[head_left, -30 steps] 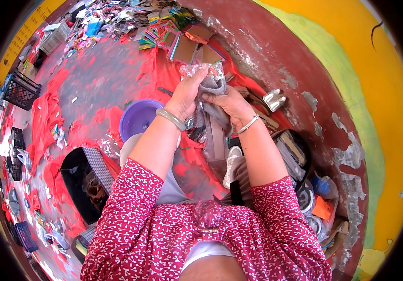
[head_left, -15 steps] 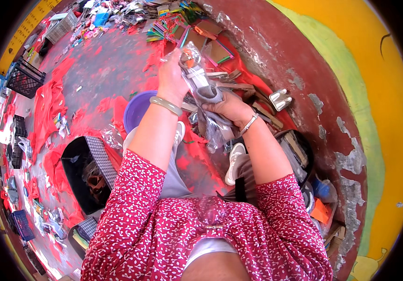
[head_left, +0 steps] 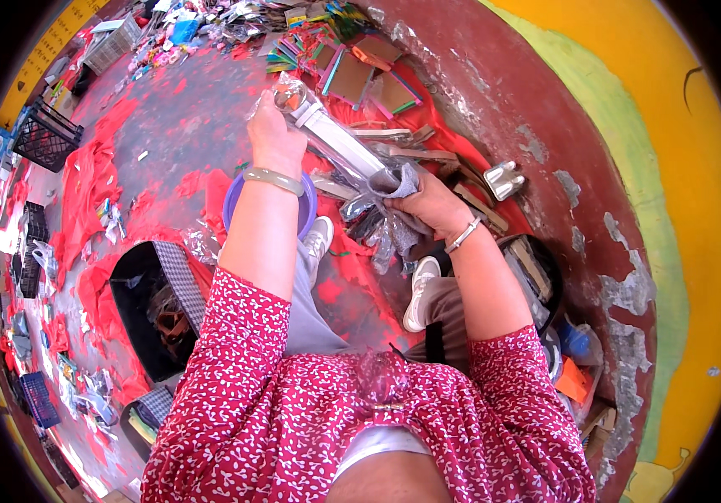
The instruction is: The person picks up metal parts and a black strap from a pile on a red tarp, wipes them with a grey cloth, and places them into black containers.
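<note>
Between my hands stretches a white belt [head_left: 339, 138] in a clear plastic sleeve, with a round buckle-like end at the top left. My left hand [head_left: 275, 134] is closed on the sleeve by that round end. My right hand [head_left: 434, 204] grips a grey cloth [head_left: 396, 183] bunched around the lower part of the sleeve. Loose clear plastic hangs below the cloth. What lies under the right fingers is hidden.
A purple basin [head_left: 306, 214] stands beside my left forearm. Beyond my right hand, several wrapped belts [head_left: 419, 153] lie piled on red cloth. An open black case [head_left: 147, 310] sits at left, another container [head_left: 536, 268] at right, near the peeling wall [head_left: 545, 168].
My hands have moved apart, the left one leftward and the right one slightly right. The belt is more slanted, and a longer white stretch shows between the hands.
</note>
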Action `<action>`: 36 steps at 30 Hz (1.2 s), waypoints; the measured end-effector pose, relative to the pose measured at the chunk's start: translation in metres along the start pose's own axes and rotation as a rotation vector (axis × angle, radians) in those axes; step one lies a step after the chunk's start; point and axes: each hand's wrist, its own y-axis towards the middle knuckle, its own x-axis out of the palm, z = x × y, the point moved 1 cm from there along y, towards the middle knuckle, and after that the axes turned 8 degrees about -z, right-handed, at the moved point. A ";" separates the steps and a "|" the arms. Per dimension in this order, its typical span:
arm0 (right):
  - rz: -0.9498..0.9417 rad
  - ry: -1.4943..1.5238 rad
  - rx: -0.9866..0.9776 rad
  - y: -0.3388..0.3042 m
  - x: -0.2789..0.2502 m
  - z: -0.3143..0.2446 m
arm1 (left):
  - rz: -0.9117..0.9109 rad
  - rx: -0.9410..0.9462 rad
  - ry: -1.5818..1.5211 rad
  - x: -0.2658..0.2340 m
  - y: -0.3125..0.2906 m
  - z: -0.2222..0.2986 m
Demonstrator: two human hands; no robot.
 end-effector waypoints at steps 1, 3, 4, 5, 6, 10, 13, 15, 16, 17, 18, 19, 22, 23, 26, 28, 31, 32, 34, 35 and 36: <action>0.026 0.031 -0.017 0.000 0.002 0.002 | 0.001 -0.002 0.001 0.000 -0.002 0.001; 0.153 0.223 -0.116 0.000 -0.002 0.003 | 0.022 0.068 0.025 0.004 -0.003 0.001; 0.217 0.316 -0.166 0.001 -0.004 0.002 | 0.032 0.104 0.035 0.008 -0.004 0.002; 0.267 0.424 -0.175 0.001 -0.009 0.001 | -0.041 0.067 0.008 0.012 -0.007 0.002; 0.317 0.533 -0.183 0.002 -0.014 0.001 | -0.115 0.028 -0.020 0.014 -0.012 0.000; 0.397 0.724 -0.302 0.002 -0.024 -0.012 | -0.332 -0.190 -0.119 0.024 -0.030 -0.021; 0.388 0.724 -0.331 0.005 -0.022 -0.017 | -0.397 -0.417 -0.035 0.033 -0.051 -0.048; 0.371 0.663 -0.313 0.005 -0.021 -0.021 | -0.383 -0.510 0.068 0.028 -0.051 -0.057; 0.355 0.587 -0.315 0.006 -0.025 -0.018 | -0.348 -0.531 0.118 0.024 -0.049 -0.060; 0.334 0.552 -0.311 0.006 -0.028 -0.015 | -0.312 -0.552 0.168 0.021 -0.046 -0.063; 0.313 0.517 -0.306 0.007 -0.031 -0.012 | -0.338 -0.553 0.124 0.018 -0.043 -0.065; 0.292 0.480 -0.303 0.006 -0.034 -0.011 | -0.309 -0.502 0.121 0.018 -0.041 -0.066; 0.243 0.456 -0.193 0.005 -0.038 -0.012 | -0.247 -0.379 0.104 0.022 -0.041 -0.064; 0.233 0.479 -0.158 0.004 -0.039 -0.013 | -0.244 -0.358 0.094 0.025 -0.045 -0.062; 0.220 0.506 -0.098 -0.006 -0.044 -0.024 | -0.295 -0.263 0.000 0.020 -0.034 -0.056; 0.328 0.645 -0.128 -0.014 -0.060 -0.017 | -0.272 -0.216 -0.054 0.016 -0.025 -0.047; 0.418 0.839 -0.219 -0.017 -0.080 -0.007 | -0.201 -0.148 -0.067 0.021 -0.027 -0.030; 0.384 0.899 -0.308 -0.019 -0.080 -0.012 | -0.206 -0.170 -0.070 0.021 -0.030 -0.030; 0.247 0.940 -0.459 -0.019 -0.078 -0.020 | -0.296 -0.207 -0.026 0.026 -0.036 -0.031; 0.243 0.972 -0.488 -0.021 -0.075 -0.024 | -0.340 -0.226 -0.004 0.029 -0.041 -0.032; 0.238 1.003 -0.518 -0.023 -0.071 -0.028 | -0.355 -0.203 -0.014 0.033 -0.046 -0.036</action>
